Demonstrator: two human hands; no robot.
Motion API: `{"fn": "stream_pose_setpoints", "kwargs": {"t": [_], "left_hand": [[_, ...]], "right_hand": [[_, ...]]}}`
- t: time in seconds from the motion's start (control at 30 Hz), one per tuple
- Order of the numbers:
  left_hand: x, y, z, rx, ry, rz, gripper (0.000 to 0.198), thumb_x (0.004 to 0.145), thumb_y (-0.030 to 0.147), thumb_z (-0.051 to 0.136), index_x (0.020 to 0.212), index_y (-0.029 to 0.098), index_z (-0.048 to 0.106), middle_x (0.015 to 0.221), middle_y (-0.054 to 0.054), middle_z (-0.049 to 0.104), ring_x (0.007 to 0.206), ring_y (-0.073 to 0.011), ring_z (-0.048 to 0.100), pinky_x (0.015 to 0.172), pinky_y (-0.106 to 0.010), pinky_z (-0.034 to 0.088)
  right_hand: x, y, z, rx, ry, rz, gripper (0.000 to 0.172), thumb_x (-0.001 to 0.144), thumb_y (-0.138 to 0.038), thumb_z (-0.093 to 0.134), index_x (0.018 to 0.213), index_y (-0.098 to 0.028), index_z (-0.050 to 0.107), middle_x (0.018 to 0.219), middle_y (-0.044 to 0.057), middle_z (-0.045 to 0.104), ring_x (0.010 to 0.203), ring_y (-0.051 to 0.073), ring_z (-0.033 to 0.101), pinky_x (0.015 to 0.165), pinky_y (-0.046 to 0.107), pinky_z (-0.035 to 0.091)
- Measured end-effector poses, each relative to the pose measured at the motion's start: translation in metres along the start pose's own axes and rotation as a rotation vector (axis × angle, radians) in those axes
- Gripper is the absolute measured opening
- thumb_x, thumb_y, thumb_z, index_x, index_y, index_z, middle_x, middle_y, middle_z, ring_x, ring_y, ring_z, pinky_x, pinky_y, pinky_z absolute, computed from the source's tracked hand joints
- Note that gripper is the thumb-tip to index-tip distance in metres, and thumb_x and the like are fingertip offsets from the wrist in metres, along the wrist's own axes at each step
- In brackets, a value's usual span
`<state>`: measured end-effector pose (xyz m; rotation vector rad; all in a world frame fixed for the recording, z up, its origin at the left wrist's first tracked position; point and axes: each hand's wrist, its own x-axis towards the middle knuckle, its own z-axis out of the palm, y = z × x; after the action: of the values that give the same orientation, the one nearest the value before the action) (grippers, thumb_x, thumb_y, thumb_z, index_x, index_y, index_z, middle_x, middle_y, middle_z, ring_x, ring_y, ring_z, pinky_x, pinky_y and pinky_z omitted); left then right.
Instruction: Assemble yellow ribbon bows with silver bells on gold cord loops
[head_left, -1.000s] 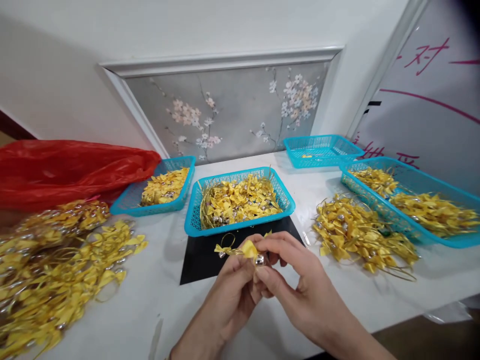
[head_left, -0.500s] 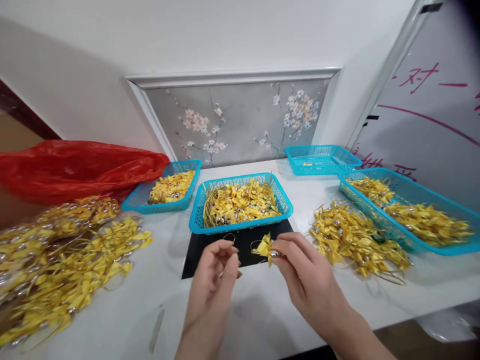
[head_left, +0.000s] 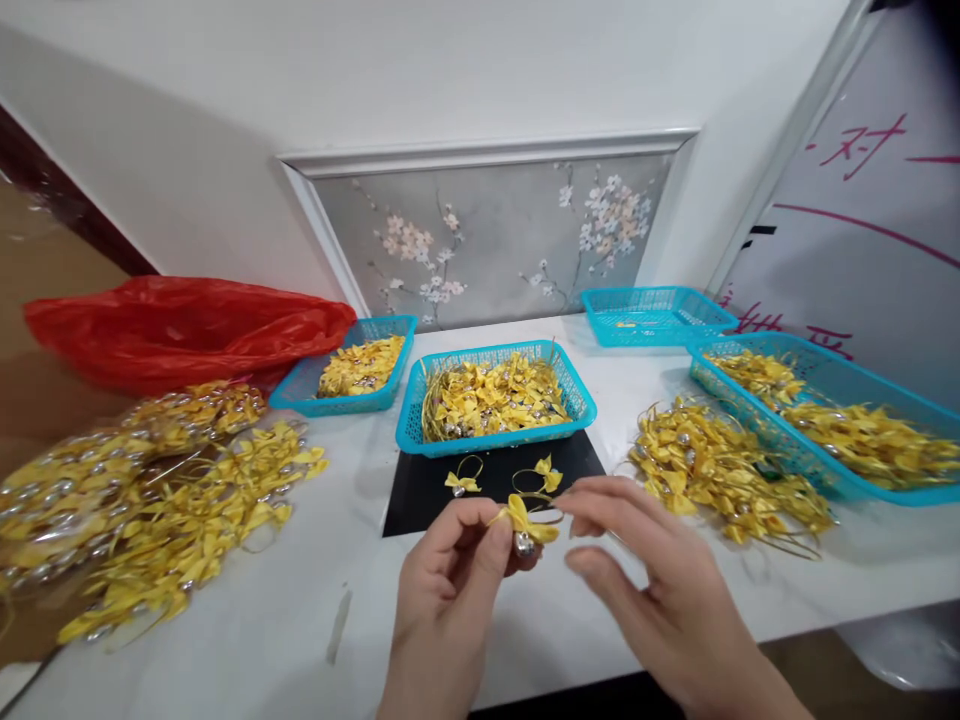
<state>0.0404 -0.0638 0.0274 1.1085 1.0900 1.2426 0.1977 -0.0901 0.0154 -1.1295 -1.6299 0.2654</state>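
My left hand [head_left: 450, 575] pinches a small yellow ribbon bow [head_left: 523, 522] with a silver bell and a gold loop, between thumb and forefinger, just above the table's front. To its right, my right hand [head_left: 652, 590] has its fingers apart, with the fingertips close to the bow's loop and nothing in its grip. Two more yellow bows [head_left: 463, 481] [head_left: 547, 472] lie on a black mat [head_left: 420, 495] just beyond my hands. Behind the mat stands a blue basket [head_left: 411, 435] full of such bows.
Loose bows are heaped at the right [head_left: 712, 470] and at the left [head_left: 172, 510]. More blue baskets stand at left [head_left: 300, 385], far right [head_left: 840, 375] and back [head_left: 652, 310]. A red plastic bag [head_left: 180, 325] lies at the back left. The white table [head_left: 247, 620] ends close to me.
The bows held together a second ago were separated. Two bows now lie on the black mat, my left hand pinches one, and my right hand has let go and opened.
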Motion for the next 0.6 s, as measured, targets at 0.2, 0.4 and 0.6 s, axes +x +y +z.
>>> {"fn": "stream_pose_setpoints", "kwargs": {"t": [0.2, 0.4, 0.6], "left_hand": [[-0.005, 0.000, 0.001, -0.023, -0.022, -0.016, 0.016, 0.079, 0.037, 0.073, 0.078, 0.021, 0.071, 0.072, 0.000, 0.071, 0.069, -0.0154, 0.064, 0.068, -0.023, 0.056], [-0.009, 0.006, 0.003, 0.129, -0.119, 0.060, 0.012, 0.079, 0.030, 0.072, 0.072, 0.020, 0.070, 0.069, 0.000, 0.067, 0.068, -0.0171, 0.061, 0.065, -0.024, 0.051], [-0.012, 0.007, 0.004, -0.170, -0.190, -0.099, 0.013, 0.079, 0.027, 0.072, 0.069, 0.019, 0.069, 0.072, -0.001, 0.064, 0.069, -0.0150, 0.056, 0.068, -0.024, 0.049]], "right_hand": [[0.005, -0.008, -0.002, 0.288, -0.115, 0.297, 0.010, 0.095, -0.026, 0.052, 0.098, -0.023, 0.061, 0.083, 0.001, 0.063, 0.072, 0.015, 0.060, 0.062, 0.026, 0.050], [0.011, -0.013, 0.006, 0.345, -0.192, 0.357, 0.017, 0.094, -0.029, 0.052, 0.082, -0.020, 0.060, 0.075, 0.001, 0.060, 0.069, 0.015, 0.055, 0.060, 0.026, 0.045], [0.012, -0.012, 0.013, 0.772, -0.169, 0.561, 0.025, 0.092, -0.037, 0.058, 0.074, -0.019, 0.058, 0.062, -0.005, 0.047, 0.056, 0.010, 0.040, 0.051, 0.022, 0.035]]}}
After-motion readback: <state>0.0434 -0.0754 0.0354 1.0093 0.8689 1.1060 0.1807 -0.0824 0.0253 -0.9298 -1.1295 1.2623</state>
